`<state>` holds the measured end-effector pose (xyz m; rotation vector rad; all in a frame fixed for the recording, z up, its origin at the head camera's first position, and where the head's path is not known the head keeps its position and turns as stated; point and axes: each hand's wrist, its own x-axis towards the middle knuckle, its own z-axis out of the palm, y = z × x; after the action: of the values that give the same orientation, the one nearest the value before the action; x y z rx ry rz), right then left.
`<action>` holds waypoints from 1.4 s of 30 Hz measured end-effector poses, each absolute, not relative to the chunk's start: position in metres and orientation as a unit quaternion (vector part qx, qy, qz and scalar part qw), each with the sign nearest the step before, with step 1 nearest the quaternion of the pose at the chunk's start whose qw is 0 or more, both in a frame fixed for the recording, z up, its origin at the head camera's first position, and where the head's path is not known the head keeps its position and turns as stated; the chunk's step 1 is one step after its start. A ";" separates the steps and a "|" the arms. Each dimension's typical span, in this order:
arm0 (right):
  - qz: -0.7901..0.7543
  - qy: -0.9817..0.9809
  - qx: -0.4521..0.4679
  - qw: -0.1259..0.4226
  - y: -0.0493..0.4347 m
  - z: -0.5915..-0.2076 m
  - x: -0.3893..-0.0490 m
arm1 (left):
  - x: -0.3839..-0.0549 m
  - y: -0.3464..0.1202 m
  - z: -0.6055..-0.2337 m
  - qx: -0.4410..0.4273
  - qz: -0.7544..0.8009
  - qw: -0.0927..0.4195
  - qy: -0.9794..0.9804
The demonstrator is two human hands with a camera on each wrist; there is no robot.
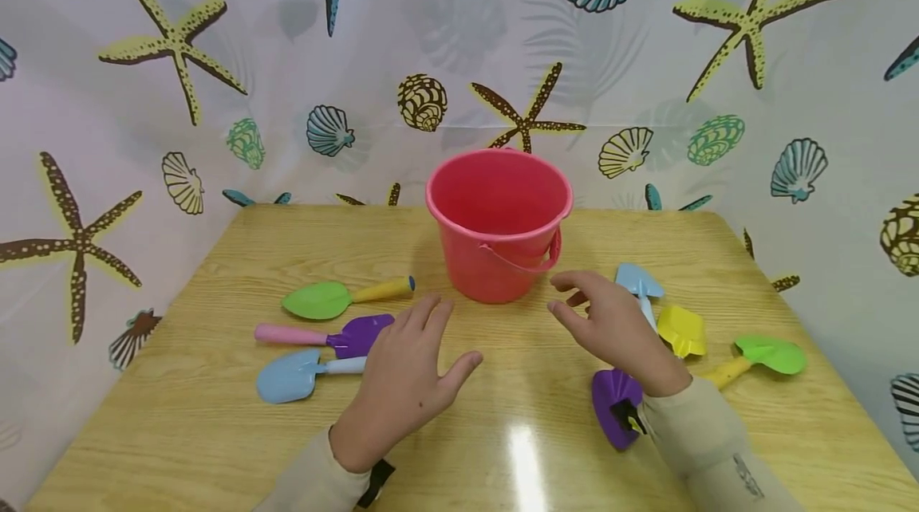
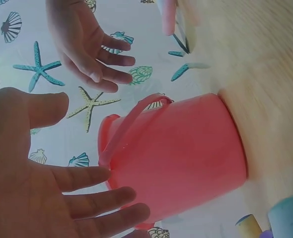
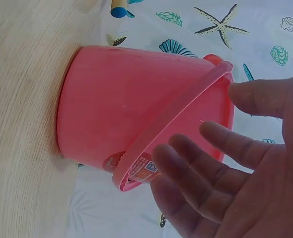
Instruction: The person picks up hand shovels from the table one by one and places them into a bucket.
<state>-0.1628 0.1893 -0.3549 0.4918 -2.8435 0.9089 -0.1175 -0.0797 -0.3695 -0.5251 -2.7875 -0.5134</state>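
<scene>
A pink bucket (image 1: 495,265) stands upright at the back middle of the wooden table, its handle hanging down at the front right. My left hand (image 1: 409,376) hovers in front of it to the left, fingers spread and holding nothing. To the bucket's right, my right hand (image 1: 617,328) hangs with loosely bent fingers, also holding nothing. The right wrist view puts its fingertips in front of the bucket handle (image 3: 171,126). Beside the left hand lie a green toy shovel (image 1: 319,301), a purple one (image 1: 359,335) and a light blue one (image 1: 289,376), its grip end hidden behind the hand.
Around the right forearm lie another light blue shovel (image 1: 637,281), a yellow scoop (image 1: 682,328), a purple shovel (image 1: 616,408) partly covered by the wrist, and a green shovel (image 1: 775,355) with a yellow handle. A cloth (image 1: 459,33) printed with starfish and shells hangs behind the table.
</scene>
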 end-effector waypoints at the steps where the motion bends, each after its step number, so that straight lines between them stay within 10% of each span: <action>1: 0.304 -0.937 0.161 0.056 0.189 -0.355 -0.164 | -0.117 -0.080 -0.369 -0.179 -0.182 0.122 -0.959; 42: 0.605 -0.792 -0.030 -0.072 0.169 -0.341 -0.228 | -0.117 -0.091 -0.377 -0.155 -0.192 0.120 -0.962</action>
<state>-0.2277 0.1694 -0.3412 -0.0984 -2.6084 1.9940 -0.1175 -0.0912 -0.3767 -0.4536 -2.8102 -0.5625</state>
